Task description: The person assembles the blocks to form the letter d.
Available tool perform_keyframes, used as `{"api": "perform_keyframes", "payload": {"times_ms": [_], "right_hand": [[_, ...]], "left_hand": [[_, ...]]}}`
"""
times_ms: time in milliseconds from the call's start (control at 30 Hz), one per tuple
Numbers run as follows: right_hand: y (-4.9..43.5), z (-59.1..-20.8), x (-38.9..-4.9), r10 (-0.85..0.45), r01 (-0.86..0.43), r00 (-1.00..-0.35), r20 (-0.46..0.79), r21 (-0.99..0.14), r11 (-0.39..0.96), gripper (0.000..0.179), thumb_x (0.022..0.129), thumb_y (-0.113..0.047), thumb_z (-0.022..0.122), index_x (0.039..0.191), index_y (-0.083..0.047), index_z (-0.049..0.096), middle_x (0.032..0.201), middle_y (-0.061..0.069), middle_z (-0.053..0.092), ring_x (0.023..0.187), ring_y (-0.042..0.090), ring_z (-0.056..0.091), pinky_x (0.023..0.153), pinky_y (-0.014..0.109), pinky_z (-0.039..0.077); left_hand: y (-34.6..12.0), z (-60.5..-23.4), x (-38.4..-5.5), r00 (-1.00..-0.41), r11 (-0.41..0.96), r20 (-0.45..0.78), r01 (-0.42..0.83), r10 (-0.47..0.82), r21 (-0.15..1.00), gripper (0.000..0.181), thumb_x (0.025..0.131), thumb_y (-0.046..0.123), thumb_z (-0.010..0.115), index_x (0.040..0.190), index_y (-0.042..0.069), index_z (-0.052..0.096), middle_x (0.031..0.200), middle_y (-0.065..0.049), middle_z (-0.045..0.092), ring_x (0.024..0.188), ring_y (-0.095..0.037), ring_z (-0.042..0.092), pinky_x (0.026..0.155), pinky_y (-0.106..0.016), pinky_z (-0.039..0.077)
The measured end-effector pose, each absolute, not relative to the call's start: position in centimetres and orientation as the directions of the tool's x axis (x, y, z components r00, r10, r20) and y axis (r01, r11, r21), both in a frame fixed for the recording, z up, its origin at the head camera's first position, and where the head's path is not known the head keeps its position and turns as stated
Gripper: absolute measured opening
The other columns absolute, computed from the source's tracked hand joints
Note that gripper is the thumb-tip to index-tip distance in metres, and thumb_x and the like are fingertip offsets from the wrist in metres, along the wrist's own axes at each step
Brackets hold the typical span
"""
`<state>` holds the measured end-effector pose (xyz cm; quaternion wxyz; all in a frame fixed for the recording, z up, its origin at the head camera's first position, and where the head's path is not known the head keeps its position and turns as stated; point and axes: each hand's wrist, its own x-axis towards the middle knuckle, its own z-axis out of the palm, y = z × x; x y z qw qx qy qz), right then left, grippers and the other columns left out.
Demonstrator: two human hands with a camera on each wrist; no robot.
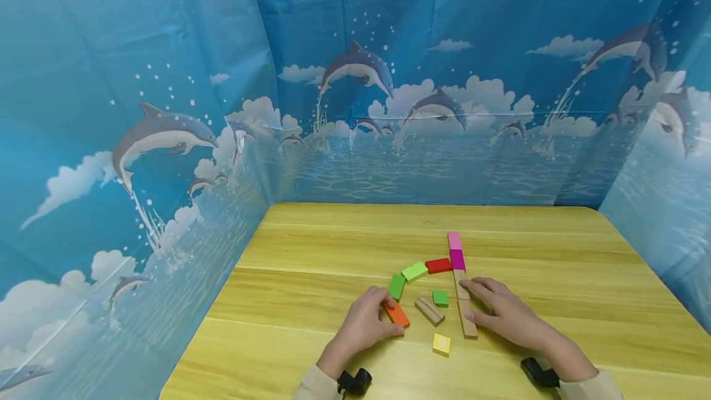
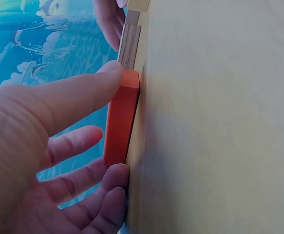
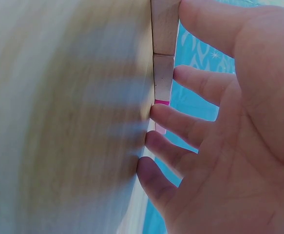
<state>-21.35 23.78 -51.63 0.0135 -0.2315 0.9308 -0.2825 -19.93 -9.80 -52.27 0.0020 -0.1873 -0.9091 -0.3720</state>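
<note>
My left hand (image 1: 362,318) holds an orange block (image 1: 397,315) lying on the table, thumb at its near end and fingers at its far end. In the left wrist view, the thumb rests on one end of that orange block (image 2: 120,119). My right hand (image 1: 508,313) touches the right side of a straight row with its fingers extended. Two plain wooden blocks (image 1: 468,321) form the row's near part, a magenta block (image 1: 457,260) and a pink block (image 1: 454,241) its far part. In the right wrist view, the thumb and index fingertip meet the wooden blocks (image 3: 165,34).
A green block (image 1: 397,287), a light green block (image 1: 414,271) and a red block (image 1: 439,265) curve from the orange one to the row. Inside lie a grooved wooden block (image 1: 429,310) and a small green block (image 1: 440,299). A yellow block (image 1: 441,344) lies nearer.
</note>
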Motion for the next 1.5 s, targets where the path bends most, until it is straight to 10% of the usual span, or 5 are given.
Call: {"api": "perform_keyframes", "payload": {"times_ms": [633,1067,1500], "right_hand": [[23.7,-51.4,-21.4,-0.442,-0.432,-0.889,0.118,-0.533,0.727,0.066,0.098,-0.051,0.061,0.151,-0.015,0.047,0.148,0.015,0.045,0.134,0.044,0.041,0.098,0.066,0.040],[23.7,-51.6,-21.2,-0.434,-0.416,-0.895,0.101,-0.539,0.732,0.065,0.099,-0.050,0.060,0.152,-0.016,0.047,0.148,0.015,0.045,0.135,0.043,0.041,0.099,0.066,0.040],[23.5,-51.3,-21.7,-0.355,-0.383,-0.920,0.165,-0.560,0.735,0.060,0.097,-0.041,0.067,0.149,-0.015,0.051,0.141,0.017,0.051,0.130,0.043,0.046,0.099,0.065,0.041]], "left_hand": [[-10.7,-51.8,-20.3,-0.935,0.561,0.134,0.307,0.328,0.768,0.033,0.087,0.028,0.082,0.111,0.015,0.064,0.107,-0.001,0.061,0.075,-0.009,0.053,0.062,-0.025,0.047],[-12.0,-51.0,-21.6,-0.886,0.622,0.160,0.424,0.435,0.658,0.047,0.097,0.034,0.068,0.140,0.017,0.060,0.146,0.001,0.053,0.136,-0.021,0.047,0.110,-0.048,0.038],[-12.6,-50.9,-22.9,-0.794,0.608,0.079,0.521,0.603,0.600,0.057,0.102,0.036,0.060,0.155,0.022,0.042,0.163,-0.001,0.032,0.148,-0.029,0.029,0.114,-0.056,0.029]]}}
